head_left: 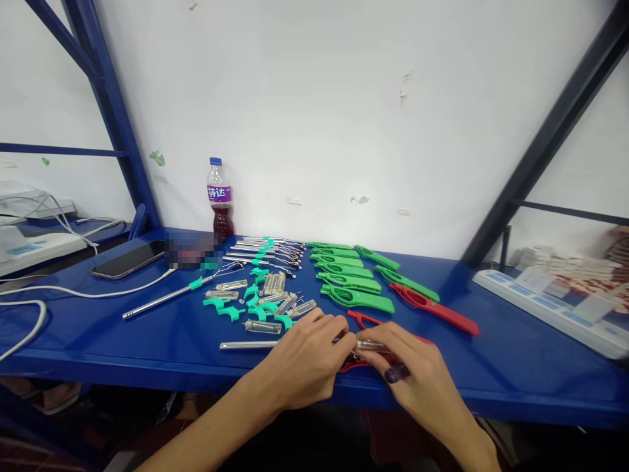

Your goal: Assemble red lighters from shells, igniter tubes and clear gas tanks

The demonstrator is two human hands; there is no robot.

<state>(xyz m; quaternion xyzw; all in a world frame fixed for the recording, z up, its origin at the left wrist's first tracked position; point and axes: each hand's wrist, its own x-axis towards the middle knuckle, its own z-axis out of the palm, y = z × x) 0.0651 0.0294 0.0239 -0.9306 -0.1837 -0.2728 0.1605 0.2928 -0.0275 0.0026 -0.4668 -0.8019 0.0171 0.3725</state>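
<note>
My left hand [312,357] is closed in a pinch over a red lighter shell [361,319]; what its fingers grip is hidden. Beside it, my right hand [417,367] grips a small clear fuel tank [372,345] between thumb and fingers. A dark, rounded piece [397,373] shows beneath the right palm; its kind is unclear. Both hands meet above the red shell, covering most of it. From behind the left hand a silver metal tube [248,345] sticks out leftward; I cannot tell whether it is held. More clear fuel tanks [263,326] and teal plastic clips [258,314] lie scattered left of the hands.
Several green lighter shells [358,298] and another red shell [437,308] lie behind the hands. Wired metal tubes [260,252] are at the back, near a drink bottle [219,196]. A phone [130,259] and white cable [93,286] lie left; a power strip [545,314] stands right.
</note>
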